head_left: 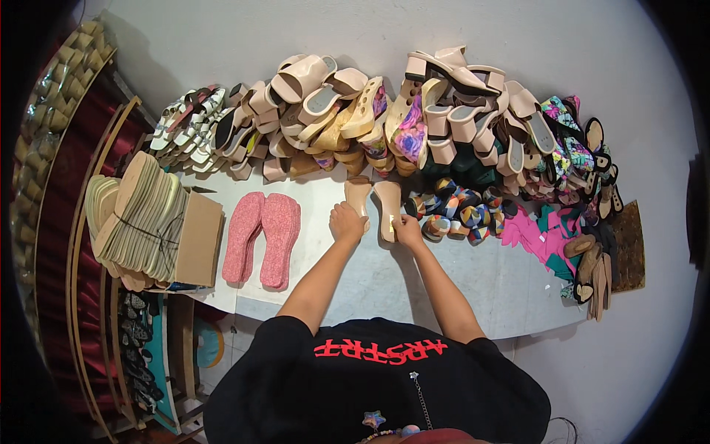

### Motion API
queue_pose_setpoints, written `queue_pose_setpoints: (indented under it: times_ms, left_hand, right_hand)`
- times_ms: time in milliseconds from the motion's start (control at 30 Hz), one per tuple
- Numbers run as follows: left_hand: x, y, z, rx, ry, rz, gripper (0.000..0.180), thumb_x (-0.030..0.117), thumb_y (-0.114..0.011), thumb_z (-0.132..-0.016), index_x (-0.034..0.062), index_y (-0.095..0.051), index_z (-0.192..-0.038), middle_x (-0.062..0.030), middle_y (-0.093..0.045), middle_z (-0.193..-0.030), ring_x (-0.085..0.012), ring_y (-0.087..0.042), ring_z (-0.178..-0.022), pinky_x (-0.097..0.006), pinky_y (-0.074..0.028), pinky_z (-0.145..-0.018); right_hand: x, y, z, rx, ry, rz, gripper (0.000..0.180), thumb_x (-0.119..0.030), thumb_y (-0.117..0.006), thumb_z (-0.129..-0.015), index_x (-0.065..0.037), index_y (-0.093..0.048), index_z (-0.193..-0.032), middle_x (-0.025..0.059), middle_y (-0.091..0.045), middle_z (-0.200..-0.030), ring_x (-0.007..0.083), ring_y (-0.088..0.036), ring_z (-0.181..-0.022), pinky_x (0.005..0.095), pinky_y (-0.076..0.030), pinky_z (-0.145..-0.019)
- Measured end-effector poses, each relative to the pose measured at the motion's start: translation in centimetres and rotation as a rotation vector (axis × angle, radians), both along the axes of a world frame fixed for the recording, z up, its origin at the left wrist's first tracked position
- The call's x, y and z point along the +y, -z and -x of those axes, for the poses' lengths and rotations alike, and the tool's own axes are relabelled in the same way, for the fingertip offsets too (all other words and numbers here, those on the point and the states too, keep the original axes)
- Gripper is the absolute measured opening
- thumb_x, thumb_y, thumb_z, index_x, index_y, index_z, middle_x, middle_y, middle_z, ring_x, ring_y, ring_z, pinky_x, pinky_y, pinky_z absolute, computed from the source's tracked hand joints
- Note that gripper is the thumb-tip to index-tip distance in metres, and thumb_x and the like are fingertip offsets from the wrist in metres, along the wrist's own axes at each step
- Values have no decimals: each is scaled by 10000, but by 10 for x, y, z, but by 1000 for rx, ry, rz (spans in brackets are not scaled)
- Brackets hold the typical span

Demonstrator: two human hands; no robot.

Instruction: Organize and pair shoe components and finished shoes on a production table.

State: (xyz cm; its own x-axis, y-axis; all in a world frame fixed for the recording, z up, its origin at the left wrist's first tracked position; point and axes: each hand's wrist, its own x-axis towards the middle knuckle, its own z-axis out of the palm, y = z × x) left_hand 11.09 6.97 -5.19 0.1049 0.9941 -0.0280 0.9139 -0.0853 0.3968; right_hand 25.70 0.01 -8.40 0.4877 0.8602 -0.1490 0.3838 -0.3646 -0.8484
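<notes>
We have both hands on a pair of beige soles: left hand gripping the left sole, right hand pinching the right sole, on the tabletop. We judge that aligning them comes next, needing even pressure.

Two beige shoe soles, flat on grey table, side by side, toes pointing away. Left sole: heel end under fingers, toe just beyond fingertips. Right sole: heel end touching fingers, yellowish mark near heel.
</notes>
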Motion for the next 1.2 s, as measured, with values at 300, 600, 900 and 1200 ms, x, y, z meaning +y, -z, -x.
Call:
queue_pose_setpoints:
  times_ms: [300,600,900,1200]
  left_hand:
    - [18,2,-13,-153,-15,222,342,146,-694,-615,15,-552,-897,-171,-530,-997,-319,-535,-930,-371,-457,-763]
    - [23,22,20,-756,22,327,414,141,-691,-622,10,-513,-972,-142,-601,-866,-258,-592,-799,-341,-462,-706]
    - [-18,-2,68,-1418,-22,757,314,252,-421,-882,36,-410,-1110,-83,-540,-856,-181,-565,-761,-310,-487,-619]
    - [-42,-27,84,-1790,177,1027,492,420,-226,-904,64,-377,-1207,-110,-532,-966,-244,-557,-874,-394,-456,-779]
  right_hand:
    - [20,16,8,-127,44,132,298,-231,-585,-718,35,-609,-850,210,-609,-777,317,-601,-736,363,-454,-672]
    - [18,19,18,-170,122,-8,292,-210,-604,-695,37,-583,-851,204,-605,-789,326,-588,-762,371,-447,-694]
    - [16,16,15,8,105,-88,362,-151,-622,-686,45,-547,-982,201,-599,-888,313,-580,-843,359,-437,-765]
    - [-1,-59,54,-161,-67,25,397,-292,-562,-765,33,-535,-991,206,-540,-938,285,-553,-830,330,-444,-711]
